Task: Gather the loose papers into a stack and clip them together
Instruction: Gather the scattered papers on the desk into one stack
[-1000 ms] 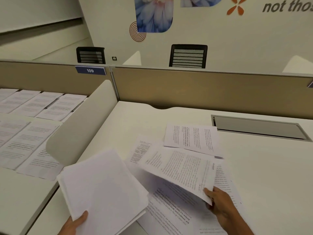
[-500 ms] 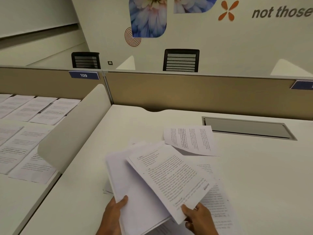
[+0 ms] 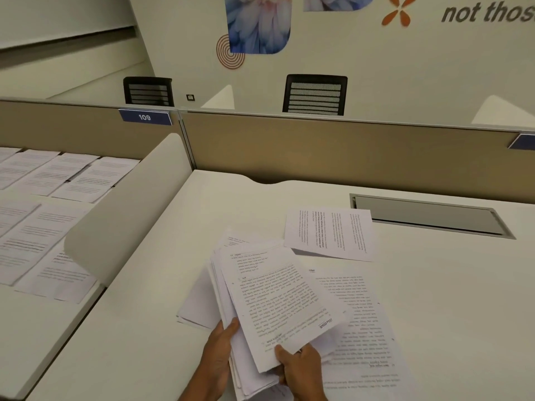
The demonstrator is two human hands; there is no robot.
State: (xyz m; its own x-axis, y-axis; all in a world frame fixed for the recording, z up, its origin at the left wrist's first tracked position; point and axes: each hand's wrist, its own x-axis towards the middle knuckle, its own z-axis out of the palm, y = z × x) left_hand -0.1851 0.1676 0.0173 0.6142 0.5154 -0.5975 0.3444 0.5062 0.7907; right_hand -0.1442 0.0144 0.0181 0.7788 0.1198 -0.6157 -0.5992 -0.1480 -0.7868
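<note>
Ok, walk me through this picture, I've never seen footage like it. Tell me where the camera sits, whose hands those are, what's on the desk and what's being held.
There is no machine here. A person wears one wide-angle camera on the head, so you look forward and down at their own two bare hands. The left hand supports a gathered stack of papers from its side, and the right hand has its grip on the printed top sheet at the near edge. On the white desk loose sheets remain: one printed page farther back, another under the right hand's side. More pages cover the neighbouring desk, past a curved divider. No clip is visible.
</note>
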